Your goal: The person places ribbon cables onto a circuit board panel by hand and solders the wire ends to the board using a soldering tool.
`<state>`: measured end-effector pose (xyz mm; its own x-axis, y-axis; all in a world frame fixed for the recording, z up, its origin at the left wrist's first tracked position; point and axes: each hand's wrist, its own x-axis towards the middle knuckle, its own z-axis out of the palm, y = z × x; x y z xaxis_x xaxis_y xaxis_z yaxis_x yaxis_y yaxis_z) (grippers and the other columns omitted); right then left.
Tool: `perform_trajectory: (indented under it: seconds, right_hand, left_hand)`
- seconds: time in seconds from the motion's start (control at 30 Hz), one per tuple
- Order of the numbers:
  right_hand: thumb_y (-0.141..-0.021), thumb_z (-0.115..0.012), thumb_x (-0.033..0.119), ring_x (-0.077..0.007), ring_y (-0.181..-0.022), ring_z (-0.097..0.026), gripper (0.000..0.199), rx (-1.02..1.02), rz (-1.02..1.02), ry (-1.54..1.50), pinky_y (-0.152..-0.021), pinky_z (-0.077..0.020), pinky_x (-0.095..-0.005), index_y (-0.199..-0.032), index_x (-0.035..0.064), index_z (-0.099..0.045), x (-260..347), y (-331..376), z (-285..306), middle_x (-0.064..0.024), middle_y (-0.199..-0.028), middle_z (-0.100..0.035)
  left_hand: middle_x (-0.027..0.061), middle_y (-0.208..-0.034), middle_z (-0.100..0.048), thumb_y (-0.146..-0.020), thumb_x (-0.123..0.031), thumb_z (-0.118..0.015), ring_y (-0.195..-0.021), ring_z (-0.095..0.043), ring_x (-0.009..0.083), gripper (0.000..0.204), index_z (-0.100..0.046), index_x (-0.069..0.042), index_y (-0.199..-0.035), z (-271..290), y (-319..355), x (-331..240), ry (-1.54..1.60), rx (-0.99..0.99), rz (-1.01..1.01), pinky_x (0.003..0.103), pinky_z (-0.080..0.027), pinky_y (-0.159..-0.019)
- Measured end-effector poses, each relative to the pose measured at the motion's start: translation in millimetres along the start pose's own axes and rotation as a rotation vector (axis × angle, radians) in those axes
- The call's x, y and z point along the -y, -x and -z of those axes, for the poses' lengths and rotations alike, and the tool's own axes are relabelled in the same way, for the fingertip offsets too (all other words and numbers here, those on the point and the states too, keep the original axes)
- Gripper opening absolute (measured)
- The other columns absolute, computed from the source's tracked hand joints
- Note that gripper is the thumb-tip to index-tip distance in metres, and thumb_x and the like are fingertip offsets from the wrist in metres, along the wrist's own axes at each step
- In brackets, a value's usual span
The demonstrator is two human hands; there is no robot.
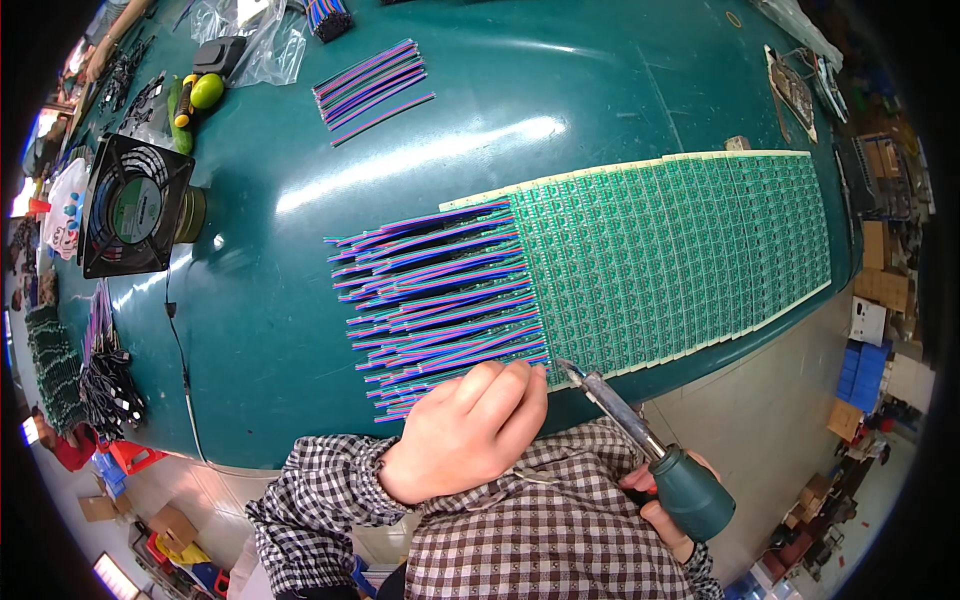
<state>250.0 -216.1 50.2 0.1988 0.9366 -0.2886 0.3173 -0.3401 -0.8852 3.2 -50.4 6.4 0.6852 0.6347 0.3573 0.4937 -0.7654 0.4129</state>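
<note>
My left hand [460, 430] is closed in a pinch over the near end of a row of multicoloured wires [440, 290], its fingertips at the panel's edge. One wire seems to be held there, though the fingertips are partly hidden. Behind a soldering iron [692, 492] with a thick dark green handle, my right hand [668, 530] is wrapped around the grip. The iron's metal shaft slants up and left, its tip close to my left fingertips. The green circuit board panels [680, 250] lie overlapped across the table, with the wires attached along their left side.
A black fan [130, 205] stands on the green table [250, 330] at left, its cable running toward the near edge. Loose wires [370, 85] lie farther back. A cucumber, a green fruit [207, 91] and plastic bags [262, 45] sit at far left. Cable bundles [112, 390] occupy the left edge.
</note>
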Motion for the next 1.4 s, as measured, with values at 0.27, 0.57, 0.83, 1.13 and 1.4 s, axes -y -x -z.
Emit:
perform_trajectory:
  seconds: [0.27, 0.57, 0.83, 1.13, 1.4]
  right_hand:
    - [-0.083, -0.089, 0.043, -0.0207, -0.078, -0.071, 0.045, 0.008, -0.029, -0.01, -0.079, -0.0567, -0.0356, -0.098, 0.0035, -0.074, -2, 2, 1, -0.0009, -0.085, -0.078]
    - [-0.082, -0.088, 0.043, -0.0221, -0.074, -0.07, 0.044, 0.025, 0.03, 0.076, -0.073, -0.057, -0.0355, -0.1, 0.0047, -0.075, -8, 3, 2, -0.001, -0.085, -0.078]
    - [-0.082, -0.089, 0.043, -0.0215, -0.075, -0.072, 0.042, -0.011, -0.031, -0.008, -0.079, -0.0562, -0.0374, -0.096, 0.0053, -0.075, -2, 4, 1, -0.0019, -0.084, -0.078]
    - [-0.083, -0.088, 0.045, -0.0248, -0.092, -0.078, 0.05, -0.175, -0.167, -0.333, -0.084, -0.0562, -0.0362, -0.106, 0.0035, -0.073, 8, 7, -14, -0.0072, -0.09, -0.08]
    - [-0.086, -0.083, 0.048, -0.0219, -0.087, -0.076, 0.042, -0.067, -0.066, -0.077, -0.081, -0.0556, -0.0367, -0.097, 0.0075, -0.077, 6, 3, -4, -0.0043, -0.092, -0.081]
  left_hand:
    - [0.0084, -0.101, -0.067, -0.074, -0.004, -0.076, -0.08, -0.066, 0.0194, 0.033, -0.077, 0.001, -0.107, 0, 0, 0, 0.002, -0.001, -0.001, 0.028, -0.054, -0.062]
    - [0.0088, -0.101, -0.067, -0.074, -0.005, -0.075, -0.081, -0.066, 0.0199, 0.035, -0.076, 0.001, -0.108, 0, 0, 0, 0.003, -0.011, -0.005, 0.028, -0.054, -0.064]
    - [0.0088, -0.101, -0.067, -0.074, -0.006, -0.074, -0.081, -0.066, 0.0202, 0.035, -0.076, 0.001, -0.108, 1, 1, 0, 0.017, 0.012, 0.011, 0.029, -0.055, -0.064]
    - [0.0089, -0.102, -0.067, -0.073, -0.007, -0.073, -0.083, -0.067, 0.0208, 0.036, -0.076, 0.002, -0.108, -2, 1, 0, -0.002, 0.005, -0.015, 0.029, -0.055, -0.065]
    - [0.009, -0.102, -0.068, -0.071, -0.008, -0.074, -0.083, -0.067, 0.0207, 0.036, -0.077, 0.001, -0.106, -5, 3, 1, -0.041, -0.059, -0.059, 0.029, -0.055, -0.065]
